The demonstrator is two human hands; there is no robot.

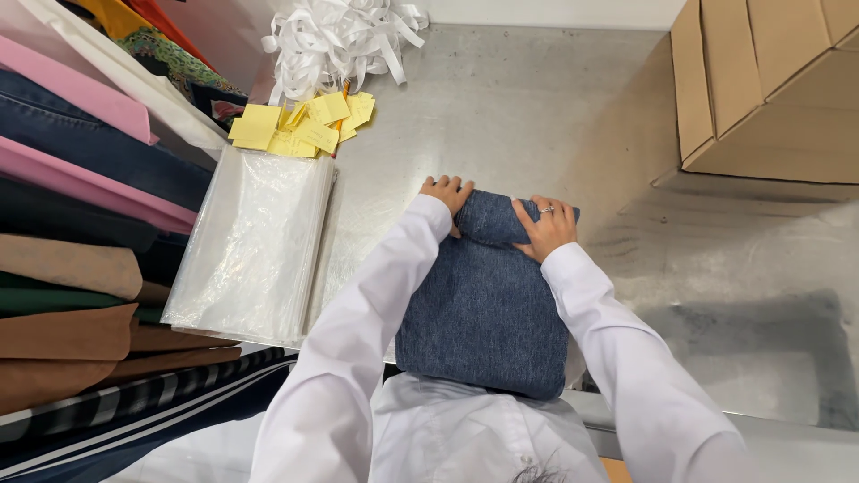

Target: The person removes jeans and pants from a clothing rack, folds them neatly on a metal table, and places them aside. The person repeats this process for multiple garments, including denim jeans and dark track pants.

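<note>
**Two hands on folded denim**

Blue denim piece [483,309] lies folded on the steel counter [537,116], near edge. Left hand [446,194] and right hand [546,226] press its rolled far end, fingers curled gripping cloth. Clear bags [250,246] just left. Risk: uneven pressure could let the fold spring open.

Grey metal table [537,107], cardboard boxes [769,80] right, stacked fabrics [72,268] left
</note>
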